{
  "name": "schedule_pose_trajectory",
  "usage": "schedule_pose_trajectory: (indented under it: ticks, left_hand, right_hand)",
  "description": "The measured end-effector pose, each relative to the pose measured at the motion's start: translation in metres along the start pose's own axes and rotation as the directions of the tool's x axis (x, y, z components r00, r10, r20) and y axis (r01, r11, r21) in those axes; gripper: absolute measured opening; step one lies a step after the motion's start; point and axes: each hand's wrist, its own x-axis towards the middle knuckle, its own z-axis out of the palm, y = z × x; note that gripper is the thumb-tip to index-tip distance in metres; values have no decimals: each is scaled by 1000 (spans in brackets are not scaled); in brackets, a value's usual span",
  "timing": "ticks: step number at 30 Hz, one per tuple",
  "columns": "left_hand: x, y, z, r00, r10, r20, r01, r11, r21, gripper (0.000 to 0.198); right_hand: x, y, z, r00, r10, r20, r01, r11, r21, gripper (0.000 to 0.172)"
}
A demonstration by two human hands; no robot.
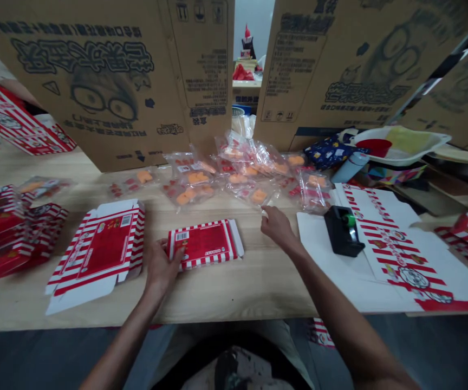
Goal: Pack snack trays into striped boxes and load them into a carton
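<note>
The red box (pixel 205 245) is in front of you, face up, on or just above the table (pixel 238 303), with the white flap (pixel 237 238) at its right end sticking out. Steady it lightly; a hard squeeze could crease the thin card, and that flap is best kept clear of your right wrist. If you draw on the bag (pixel 259 196) at your right fingertips, it would be wise to take it by the edge and keep pressure off the contents. Your left hand (pixel 164 266) holds the box at its left end, thumb over the top face, opened only as far as the box needs. Your right hand (pixel 278 226) is curled, its fingertips by the near corner of the bag; whether they pinch it, or something else, you cannot tell from here. Beyond lies the heap of bags (pixel 238 168); to your left is an open carton (pixel 104 252), to your right the tape dispenser (pixel 343 233) beside flat cartons (pixel 410 265), and tall brown boxes (pixel 201 65) stand behind.
</note>
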Motion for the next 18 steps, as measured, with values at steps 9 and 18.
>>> schedule_pose_trajectory:
  ticks: [9, 18]
  left_hand:
    - [37, 114, 76, 812, 173, 558, -444, 803, 396, 44]
    - [68, 90, 120, 824, -48, 565, -264, 850, 457, 26]
  right_hand:
    - [125, -38, 46, 991, 76, 114, -42, 960, -278, 94]
    - [104, -1, 21, 999, 39, 13, -38, 998, -58, 43]
